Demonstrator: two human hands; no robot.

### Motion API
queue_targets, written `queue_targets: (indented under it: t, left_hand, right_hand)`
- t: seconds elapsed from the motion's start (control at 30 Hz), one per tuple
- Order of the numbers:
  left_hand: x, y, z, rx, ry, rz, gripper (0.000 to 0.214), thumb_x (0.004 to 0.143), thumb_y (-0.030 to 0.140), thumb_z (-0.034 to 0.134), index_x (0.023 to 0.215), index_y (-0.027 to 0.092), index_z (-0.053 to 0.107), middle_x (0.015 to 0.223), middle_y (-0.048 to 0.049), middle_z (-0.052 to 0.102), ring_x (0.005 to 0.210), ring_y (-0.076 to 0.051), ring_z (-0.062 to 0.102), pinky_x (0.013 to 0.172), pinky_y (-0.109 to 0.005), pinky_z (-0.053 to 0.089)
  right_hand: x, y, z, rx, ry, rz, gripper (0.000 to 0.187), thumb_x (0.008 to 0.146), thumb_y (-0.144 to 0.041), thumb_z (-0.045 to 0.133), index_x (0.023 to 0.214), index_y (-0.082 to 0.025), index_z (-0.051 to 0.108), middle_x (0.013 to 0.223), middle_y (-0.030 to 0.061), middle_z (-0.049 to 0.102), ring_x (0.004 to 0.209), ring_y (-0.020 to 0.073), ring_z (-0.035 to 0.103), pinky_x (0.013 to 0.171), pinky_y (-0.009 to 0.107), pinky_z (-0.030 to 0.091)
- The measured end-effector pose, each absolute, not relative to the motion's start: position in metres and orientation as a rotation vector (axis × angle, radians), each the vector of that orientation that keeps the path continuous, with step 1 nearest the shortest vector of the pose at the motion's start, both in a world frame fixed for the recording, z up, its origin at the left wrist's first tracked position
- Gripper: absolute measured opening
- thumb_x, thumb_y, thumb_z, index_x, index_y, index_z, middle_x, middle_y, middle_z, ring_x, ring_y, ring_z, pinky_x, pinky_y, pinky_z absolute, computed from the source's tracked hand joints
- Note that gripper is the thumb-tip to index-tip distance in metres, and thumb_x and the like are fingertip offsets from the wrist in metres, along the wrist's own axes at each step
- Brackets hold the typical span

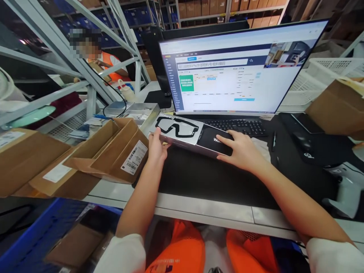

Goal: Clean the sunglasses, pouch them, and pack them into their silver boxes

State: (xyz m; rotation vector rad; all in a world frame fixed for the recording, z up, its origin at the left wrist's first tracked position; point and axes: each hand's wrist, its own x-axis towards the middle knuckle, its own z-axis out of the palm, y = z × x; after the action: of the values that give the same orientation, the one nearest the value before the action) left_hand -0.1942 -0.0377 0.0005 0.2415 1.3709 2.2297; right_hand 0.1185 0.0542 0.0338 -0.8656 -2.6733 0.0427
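A long silver-and-white glasses box with a black eyewear picture on its sleeve lies in front of the monitor. Its black inner box, with white lettering partly covered, shows at the right end beyond the sleeve. My left hand grips the sleeve's left end, thumb on top and fingers at the near side. My right hand holds the right end around the inner box, its fingers spread across it. What the inner box contains is hidden.
Behind the box are a keyboard and a monitor. Opened cardboard boxes stand at left, above a blue crate. A barcode scanner, mouse and pen lie at right. Another person sits beyond the metal frame.
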Motion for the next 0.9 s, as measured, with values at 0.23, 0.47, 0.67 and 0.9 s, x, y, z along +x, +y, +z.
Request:
queue_targets:
  t: [0.23,0.47,0.67,0.9]
  left_hand:
    - [-0.198,-0.040,0.003,0.313,1.444,2.209,0.039,0.071,0.044,0.080,0.088,0.025,0.050,0.090,0.0021,0.058,0.079,-0.015,0.060,0.069,-0.031,0.055]
    - [-0.161,-0.034,-0.006,0.396,1.460,2.141,0.030,0.080,0.044,0.069,0.097,0.029,0.050,0.104,0.0021,0.058,0.078,-0.012,0.056,0.070,-0.030,0.054]
    - [-0.145,-0.033,-0.014,0.378,1.400,2.065,0.032,0.077,0.041,0.073,0.095,0.027,0.051,0.100,0.0036,0.058,0.080,-0.013,0.057,0.073,-0.033,0.052]
    - [-0.156,-0.034,-0.007,0.307,1.400,2.050,0.030,0.080,0.046,0.066,0.101,0.028,0.053,0.108,-0.0003,0.061,0.087,-0.017,0.061,0.072,-0.033,0.052]
  right_hand:
    - [0.115,0.046,0.037,-0.837,-2.730,0.018,0.070,0.084,-0.057,0.075,0.147,-0.033,0.058,0.146,0.0205,0.051,0.127,0.0405,0.053,0.102,0.056,0.042]
    - [0.100,0.043,0.013,-0.787,-2.532,0.099,0.095,0.078,-0.050,0.083,0.158,-0.021,0.040,0.143,0.0200,0.054,0.126,0.0362,0.054,0.107,0.052,0.042]
    - [0.105,0.061,0.026,-0.800,-2.510,0.321,0.095,0.086,-0.053,0.072,0.163,-0.018,0.028,0.160,0.0192,0.041,0.148,0.0368,0.037,0.120,0.066,0.027]
    - [0.167,0.059,0.012,-1.278,-2.109,0.989,0.065,0.095,-0.062,0.045,0.136,-0.016,0.065,0.144,0.0179,0.060,0.137,0.0395,0.054,0.115,0.063,0.039]
